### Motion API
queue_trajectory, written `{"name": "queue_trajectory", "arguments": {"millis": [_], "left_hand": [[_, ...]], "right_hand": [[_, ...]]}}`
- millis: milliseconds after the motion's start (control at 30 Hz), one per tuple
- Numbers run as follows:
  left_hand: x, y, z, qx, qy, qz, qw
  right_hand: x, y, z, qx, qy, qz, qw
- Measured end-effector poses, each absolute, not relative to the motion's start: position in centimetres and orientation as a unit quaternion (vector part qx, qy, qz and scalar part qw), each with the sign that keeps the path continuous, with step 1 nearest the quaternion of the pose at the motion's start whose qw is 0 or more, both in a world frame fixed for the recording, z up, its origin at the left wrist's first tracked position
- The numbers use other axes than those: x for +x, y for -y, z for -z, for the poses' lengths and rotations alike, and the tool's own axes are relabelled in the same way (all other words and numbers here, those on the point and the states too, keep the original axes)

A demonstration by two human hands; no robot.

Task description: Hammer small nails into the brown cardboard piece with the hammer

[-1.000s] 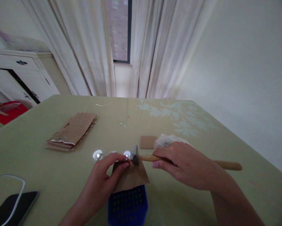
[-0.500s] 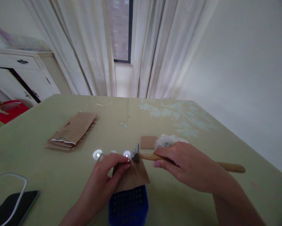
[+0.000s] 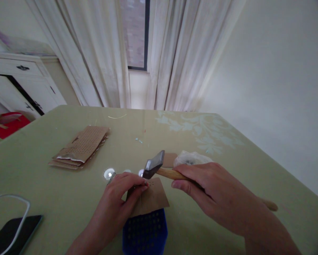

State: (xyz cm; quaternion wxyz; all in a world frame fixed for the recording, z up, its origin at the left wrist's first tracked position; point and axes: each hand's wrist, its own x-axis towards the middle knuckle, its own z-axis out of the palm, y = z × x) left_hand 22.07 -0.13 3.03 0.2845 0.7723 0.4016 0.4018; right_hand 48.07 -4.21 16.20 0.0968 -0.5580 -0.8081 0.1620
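My right hand is wrapped round the wooden handle of a hammer, whose metal head hangs tilted just above my left fingertips. Thumb and forefinger of my left hand pinch a small nail, mostly hidden by the fingers and the hammer head. Those fingertips rest at a piece of brown cardboard with a few small holes near its far edge. Beneath the cardboard's near edge is a blue perforated plastic basket. A metal piece shows just behind my left hand; its kind is unclear.
Stacked perforated cardboard sheets lie at the left. Beyond my right hand are a clear plastic bag and a small cardboard piece. A black device and white cable lie near left. Teal scraps dot the table.
The hammer head has risen and tilted away from the cardboard, uncovering small holes there. My right hand has turned slightly with the handle, while my left hand stays nearly in place.
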Motion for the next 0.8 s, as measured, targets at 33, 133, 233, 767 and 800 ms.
{"name": "queue_trajectory", "arguments": {"millis": [33, 133, 233, 767, 800], "left_hand": [[22.09, 0.11, -3.03, 0.773, -0.401, -0.401, 0.283], [22.08, 0.07, -3.03, 0.778, -0.397, -0.396, 0.284], [22.00, 0.11, -2.97, 0.777, -0.395, -0.402, 0.281], [22.00, 0.16, -3.26, 0.784, -0.403, -0.374, 0.287], [22.01, 0.15, -3.25, 0.784, -0.404, -0.375, 0.287]], "right_hand": [[48.02, 4.19, -16.15, -0.559, 0.807, -0.161, 0.097], [47.90, 4.15, -15.97, -0.559, 0.809, -0.161, 0.081], [47.95, 4.18, -15.97, -0.554, 0.813, -0.159, 0.081], [48.09, 4.11, -15.77, -0.552, 0.815, -0.163, 0.067], [48.10, 4.08, -15.84, -0.551, 0.815, -0.164, 0.064]]}}
